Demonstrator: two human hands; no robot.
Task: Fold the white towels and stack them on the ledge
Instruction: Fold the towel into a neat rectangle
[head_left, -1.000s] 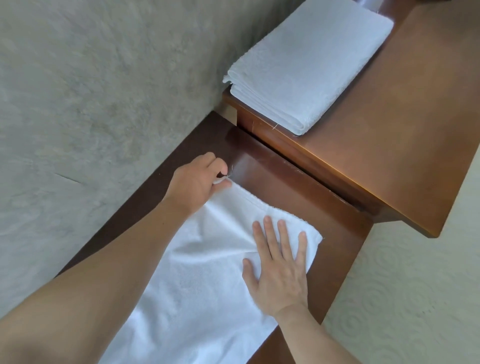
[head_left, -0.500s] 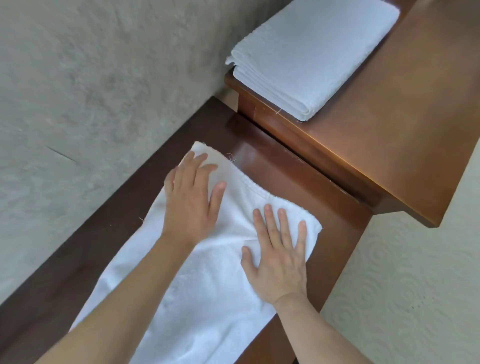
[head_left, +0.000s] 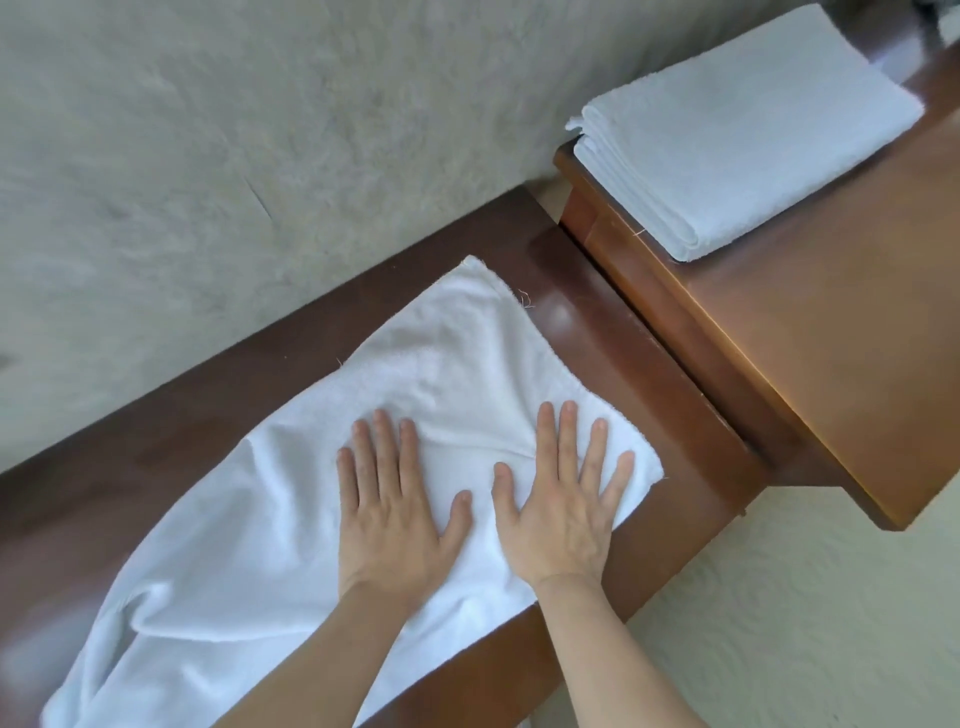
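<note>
A long white towel (head_left: 457, 343) lies spread along the dark wooden ledge (head_left: 587, 312), with wrinkles toward its near end at the lower left. My left hand (head_left: 395, 509) rests flat on it, palm down, fingers apart. Just to its right, my right hand (head_left: 561, 499) also presses flat on the towel, close to the towel's right edge. Neither hand grips the cloth. A folded white towel (head_left: 743, 130) sits at the left end of a higher, lighter wooden surface (head_left: 810, 332) at the upper right.
A grey-green textured wall (head_left: 260, 130) runs along the ledge's far side. Pale patterned flooring (head_left: 805, 623) lies below at the lower right. The raised wooden surface stands a step above the ledge's right end.
My left hand let go of the towel's far corner, flattened, and slid back toward me beside my right hand. The view has shifted, so everything sits further right.
</note>
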